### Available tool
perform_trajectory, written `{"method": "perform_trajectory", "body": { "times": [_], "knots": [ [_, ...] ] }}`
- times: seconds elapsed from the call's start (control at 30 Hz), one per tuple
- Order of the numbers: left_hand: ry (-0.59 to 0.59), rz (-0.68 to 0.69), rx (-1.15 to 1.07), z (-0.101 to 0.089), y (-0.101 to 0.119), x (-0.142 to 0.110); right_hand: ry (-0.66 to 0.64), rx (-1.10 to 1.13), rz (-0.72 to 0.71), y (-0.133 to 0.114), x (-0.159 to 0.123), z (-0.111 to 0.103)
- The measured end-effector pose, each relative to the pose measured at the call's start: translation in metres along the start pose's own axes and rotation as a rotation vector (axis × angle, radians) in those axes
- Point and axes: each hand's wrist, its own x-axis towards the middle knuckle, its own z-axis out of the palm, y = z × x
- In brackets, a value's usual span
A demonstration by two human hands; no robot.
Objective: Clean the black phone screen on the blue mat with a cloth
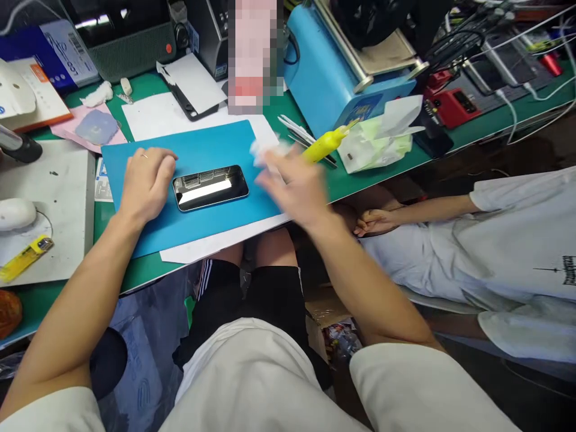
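Note:
A smartphone (210, 198) lies on the blue mat (216, 141), its dark screen up and reflecting a bright strip. Just left of it, my left hand (146, 183) rests on the mat, fingers curled in a loose fist, with nothing seen in it. My right hand (297, 183), smeared by motion, is over the mat's right edge. Between its thumb and fingers is a crumpled white tissue (265, 150), also blurred. Right behind that hand is a yellow bottle with a thin spout (326, 145).
An open tissue pack (378, 144) sits right of the bottle, before a blue machine (324, 66). Tweezer-like tools (299, 132) lie behind my right hand. At left are a grey board (67, 240) and a yellow cutter (27, 258). Another person's hand (375, 222) is at right.

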Motion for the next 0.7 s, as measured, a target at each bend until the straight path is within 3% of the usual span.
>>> {"method": "perform_trajectory", "body": {
  "times": [0.13,0.17,0.2,0.27,0.33,0.4,0.47,0.7],
  "knots": [
    [0.0,0.006,-0.019,-0.001,-0.006,0.001,0.459,0.124,0.032,-0.027,0.013,-0.031],
    [0.016,-0.007,-0.022,-0.002,-0.006,0.002,0.496,0.161,0.037,-0.033,0.019,-0.034],
    [0.029,-0.021,-0.024,-0.003,-0.006,0.002,0.451,0.205,0.025,-0.038,0.026,-0.033],
    [-0.001,-0.031,-0.029,-0.006,-0.004,0.0,0.237,0.287,-0.037,-0.048,0.042,-0.019],
    [-0.114,0.021,-0.008,-0.012,0.0,-0.004,0.005,0.329,-0.108,-0.06,0.06,0.005],
    [-0.261,0.097,0.031,-0.018,0.004,-0.01,-0.12,0.34,-0.204,-0.073,0.078,0.03],
    [-0.348,0.134,0.077,-0.023,0.007,-0.017,-0.175,0.304,-0.248,-0.084,0.092,0.047],
    [-0.317,0.088,0.111,-0.023,0.012,-0.022,-0.256,0.182,-0.206,-0.097,0.108,0.056]
  ]
}}
